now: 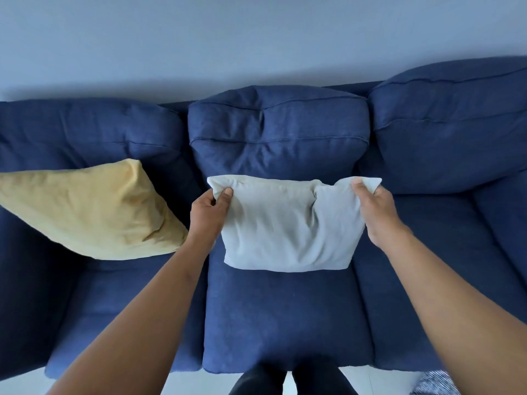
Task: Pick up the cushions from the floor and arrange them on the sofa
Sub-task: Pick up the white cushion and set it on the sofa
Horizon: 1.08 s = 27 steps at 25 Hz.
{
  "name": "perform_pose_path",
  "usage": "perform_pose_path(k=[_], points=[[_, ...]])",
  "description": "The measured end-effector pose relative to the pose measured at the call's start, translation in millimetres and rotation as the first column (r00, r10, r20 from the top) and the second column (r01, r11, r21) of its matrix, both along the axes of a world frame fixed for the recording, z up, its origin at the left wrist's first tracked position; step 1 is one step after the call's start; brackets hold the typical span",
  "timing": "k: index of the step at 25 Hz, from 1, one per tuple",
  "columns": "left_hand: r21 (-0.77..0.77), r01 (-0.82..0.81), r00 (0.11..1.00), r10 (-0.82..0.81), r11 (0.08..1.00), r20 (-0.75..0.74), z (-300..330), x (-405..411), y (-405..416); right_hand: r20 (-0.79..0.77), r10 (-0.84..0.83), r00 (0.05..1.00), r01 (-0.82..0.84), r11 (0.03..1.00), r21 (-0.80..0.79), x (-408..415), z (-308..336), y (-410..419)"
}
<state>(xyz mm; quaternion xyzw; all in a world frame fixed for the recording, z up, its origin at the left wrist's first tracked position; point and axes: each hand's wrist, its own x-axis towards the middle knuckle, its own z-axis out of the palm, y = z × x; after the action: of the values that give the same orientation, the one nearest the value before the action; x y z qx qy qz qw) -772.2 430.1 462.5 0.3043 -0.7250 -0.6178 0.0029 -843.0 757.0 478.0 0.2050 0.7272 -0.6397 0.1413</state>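
A pale grey cushion [288,223] stands on the middle seat of the dark blue sofa [285,317], leaning toward the middle back pillow. My left hand [209,212] pinches its top left corner. My right hand [376,212] pinches its top right corner. A yellow cushion [88,209] lies tilted on the left seat against the left back pillow, with one corner pointing up.
A plain light wall [256,38] rises behind the sofa. Pale floor [22,386] shows at the bottom edge, with my dark trouser legs [285,380] at the sofa's front. A patterned fabric patch [436,383] lies at the bottom right.
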Motion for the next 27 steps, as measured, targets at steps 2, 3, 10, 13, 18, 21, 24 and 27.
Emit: perform_pose_path(k=[2, 3, 10, 13, 18, 21, 24, 27], points=[[-0.003, -0.034, 0.999, 0.034, 0.999, 0.019, -17.2, -12.8, -4.2, 0.004, 0.005, 1.000, -0.005, 1.000, 0.001, -24.4, -17.1, -5.1], [0.001, -0.052, 0.998, 0.052, 0.999, 0.024, -27.2, -19.7, -7.3, 0.005, 0.006, 1.000, -0.006, 1.000, 0.002, -36.5, -27.3, -7.9], [-0.021, -0.109, 0.979, 0.111, 0.994, 0.169, -106.5, -52.9, -32.6, 0.048, 0.010, 0.999, -0.013, 0.998, 0.055, -87.7, -110.8, -31.7], [-0.017, -0.142, 0.968, 0.142, 0.990, 0.207, -118.3, -69.7, -36.1, 0.097, -0.007, 0.995, 0.002, 0.999, 0.047, -95.4, -122.9, -29.7], [0.106, -0.136, 0.978, 0.117, 0.985, 0.174, -115.7, -101.9, -41.5, 0.145, 0.112, 0.983, -0.105, 0.993, -0.056, -101.2, -127.0, -15.0], [0.132, -0.174, 0.982, 0.162, 0.976, 0.097, -106.9, -113.2, -45.7, 0.077, 0.046, 0.996, -0.042, 0.998, -0.052, -116.7, -123.1, -12.1], [0.134, -0.185, 0.979, 0.171, 0.974, 0.110, -109.4, -105.6, -44.6, 0.091, 0.090, 0.992, -0.088, 0.996, -0.030, -118.7, -121.7, -3.6], [0.159, -0.165, 0.981, 0.144, 0.973, 0.133, -110.0, -97.7, -39.4, 0.164, 0.197, 0.966, -0.202, 0.979, 0.012, -110.8, -123.4, 5.6]])
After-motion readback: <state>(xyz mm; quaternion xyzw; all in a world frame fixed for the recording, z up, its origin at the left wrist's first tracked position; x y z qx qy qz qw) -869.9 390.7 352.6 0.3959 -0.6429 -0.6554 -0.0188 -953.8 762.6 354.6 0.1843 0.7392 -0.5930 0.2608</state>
